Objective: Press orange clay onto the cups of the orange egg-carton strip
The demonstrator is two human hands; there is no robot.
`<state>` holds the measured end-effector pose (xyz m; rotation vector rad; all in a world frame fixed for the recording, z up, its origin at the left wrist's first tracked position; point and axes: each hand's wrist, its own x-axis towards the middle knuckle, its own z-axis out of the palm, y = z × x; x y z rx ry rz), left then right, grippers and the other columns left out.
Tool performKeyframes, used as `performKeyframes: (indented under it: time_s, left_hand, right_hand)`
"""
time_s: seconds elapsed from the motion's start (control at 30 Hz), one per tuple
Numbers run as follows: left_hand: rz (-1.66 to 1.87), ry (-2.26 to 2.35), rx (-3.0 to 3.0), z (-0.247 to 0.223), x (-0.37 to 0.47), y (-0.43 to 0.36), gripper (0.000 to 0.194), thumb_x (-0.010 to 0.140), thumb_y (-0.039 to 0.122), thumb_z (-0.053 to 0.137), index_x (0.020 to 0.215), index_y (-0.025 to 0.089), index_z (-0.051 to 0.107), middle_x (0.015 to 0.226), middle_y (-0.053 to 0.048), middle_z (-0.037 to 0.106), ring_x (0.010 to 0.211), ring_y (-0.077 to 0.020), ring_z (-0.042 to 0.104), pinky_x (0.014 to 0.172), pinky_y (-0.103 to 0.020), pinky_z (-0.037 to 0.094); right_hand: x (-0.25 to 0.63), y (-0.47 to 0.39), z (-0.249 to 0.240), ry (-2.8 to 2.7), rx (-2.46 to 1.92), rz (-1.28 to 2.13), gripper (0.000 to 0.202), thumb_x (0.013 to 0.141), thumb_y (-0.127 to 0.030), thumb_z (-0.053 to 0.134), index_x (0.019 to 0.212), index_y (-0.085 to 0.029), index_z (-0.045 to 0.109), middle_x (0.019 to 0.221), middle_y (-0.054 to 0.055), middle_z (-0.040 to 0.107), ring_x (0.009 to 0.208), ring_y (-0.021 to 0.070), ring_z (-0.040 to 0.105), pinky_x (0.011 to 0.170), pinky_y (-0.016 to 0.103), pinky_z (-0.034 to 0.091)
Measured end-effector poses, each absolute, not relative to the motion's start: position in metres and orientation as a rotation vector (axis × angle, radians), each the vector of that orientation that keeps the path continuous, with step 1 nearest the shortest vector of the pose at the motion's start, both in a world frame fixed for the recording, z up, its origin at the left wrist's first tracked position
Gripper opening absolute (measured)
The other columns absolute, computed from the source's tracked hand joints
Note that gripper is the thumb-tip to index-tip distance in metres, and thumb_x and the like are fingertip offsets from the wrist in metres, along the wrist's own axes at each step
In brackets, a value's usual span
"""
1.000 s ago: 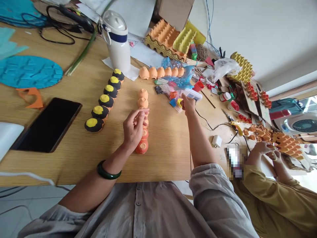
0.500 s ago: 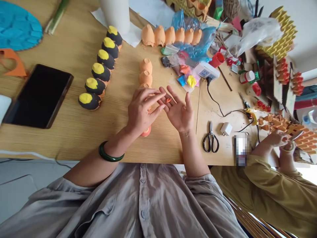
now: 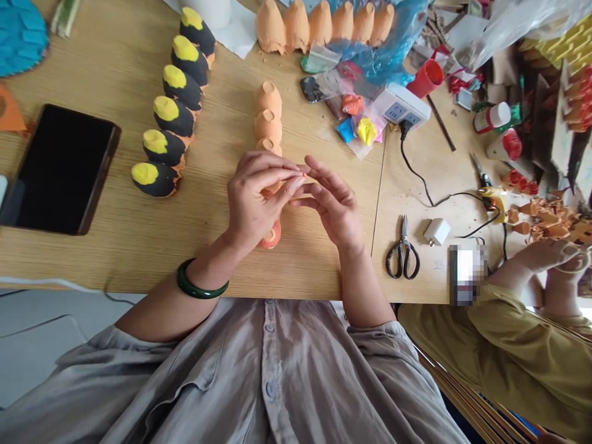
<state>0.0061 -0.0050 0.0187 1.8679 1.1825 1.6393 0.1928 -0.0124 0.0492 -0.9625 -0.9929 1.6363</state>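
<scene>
My left hand (image 3: pixel 252 200), with a dark green bangle (image 3: pixel 201 287) on its wrist, pinches a tiny red-orange piece (image 3: pixel 304 176) between thumb and fingertips. Close to its right, my right hand (image 3: pixel 335 203) has curved fingers held apart, and nothing shows in its grasp. Beneath the hands stands a row of orange egg-carton cups (image 3: pixel 268 126), partly covered by my left hand. The cup at its near end (image 3: pixel 271 236) is redder. On the left lies a row of black cups with yellow tops (image 3: pixel 173 117).
A black tablet (image 3: pixel 58 169) lies at the left. Right of my hands are scissors (image 3: pixel 403 250), a white adapter (image 3: pixel 437 231), a power strip (image 3: pixel 401 106) with its cable, and clay packets (image 3: pixel 367 131). Another person's hands (image 3: pixel 550 256) are at the far right.
The red-orange piece has gone from my right hand's open fingers to my left hand's fingertips. My right hand's fingers have curled inward, and the view has shifted closer to the table.
</scene>
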Motion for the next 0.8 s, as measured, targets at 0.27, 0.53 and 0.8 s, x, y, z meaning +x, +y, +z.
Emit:
performKeyframes:
  time_s: [0.27,0.53,0.8]
  left_hand:
    - [1.599,1.314,1.699,0.024,0.01,-0.015,0.041,0.119,0.07,0.074,0.1,0.036,0.087,0.106,-0.001,0.088,0.111,-0.0249,0.084,0.104,-0.06,0.073]
    - [1.59,1.321,1.817,0.038,0.008,-0.017,0.044,0.127,0.057,0.063,0.1,0.033,0.089,0.106,-0.004,0.09,0.112,-0.027,0.083,0.104,-0.059,0.069]
    - [1.474,1.152,1.872,0.037,0.006,-0.016,0.027,0.122,0.057,0.074,0.125,0.035,0.09,0.123,-0.005,0.089,0.124,-0.0279,0.084,0.116,-0.06,0.071]
  right_hand:
    - [0.178,-0.03,0.045,-1.312,-1.046,1.232,0.032,0.101,-0.054,0.095,0.124,-0.033,0.09,0.11,0.004,0.08,0.101,0.022,0.076,0.087,0.038,0.079]
    - [0.168,-0.028,0.051,-0.961,-1.091,1.314,0.049,0.092,-0.072,0.099,0.093,-0.028,0.079,0.077,-0.005,0.067,0.062,0.0114,0.058,0.063,0.028,0.071]
    - [0.168,-0.019,0.058,-0.875,-1.165,1.514,0.066,0.092,-0.085,0.09,0.077,-0.026,0.064,0.065,-0.008,0.057,0.052,0.0084,0.047,0.054,0.025,0.063]
